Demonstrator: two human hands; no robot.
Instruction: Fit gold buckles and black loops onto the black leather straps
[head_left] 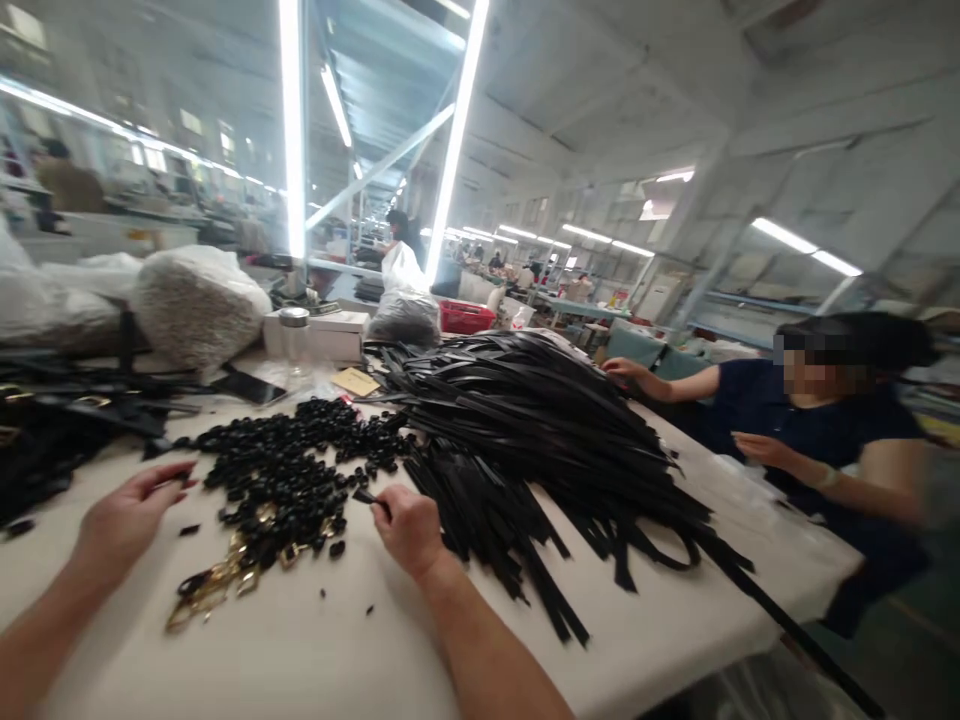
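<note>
My left hand is closed in a pinch at the left edge of a pile of small black loops, with a small black piece between its fingertips. On the pile's other side, my right hand is closed around a black strap, whose short end sticks out toward the pile. Most of that strap is hidden in the fist. Gold-coloured buckles lie in front of the loops. A large heap of flat black straps spreads to the right of my right hand.
More black straps with gold fittings lie at the left. Behind the loops are a phone, a glass jar, a white box and filled plastic bags. A co-worker sits at the table's right side, one hand by the strap heap.
</note>
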